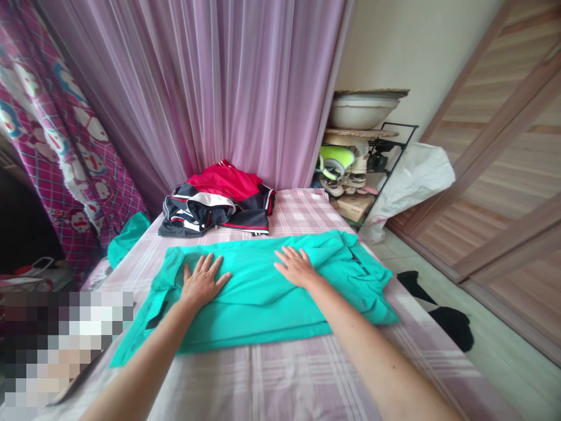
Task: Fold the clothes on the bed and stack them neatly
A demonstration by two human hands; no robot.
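Two palms down, open, gripping nothing: left hand (203, 283) and right hand (297, 267) on green garment (258, 292), probably to flatten it. Garment lies across plaid cover (280, 380); red-and-black clothes (228, 178) just beyond, perhaps for room.

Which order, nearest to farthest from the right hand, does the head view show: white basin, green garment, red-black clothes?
1. Green garment, under the right hand.
2. Red-black clothes, beyond, to the left.
3. White basin, farther back, upper right.

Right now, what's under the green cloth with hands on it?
The green cloth lies on a plaid sheet, which shows around its edges. The part directly beneath is covered, so I can't see it.
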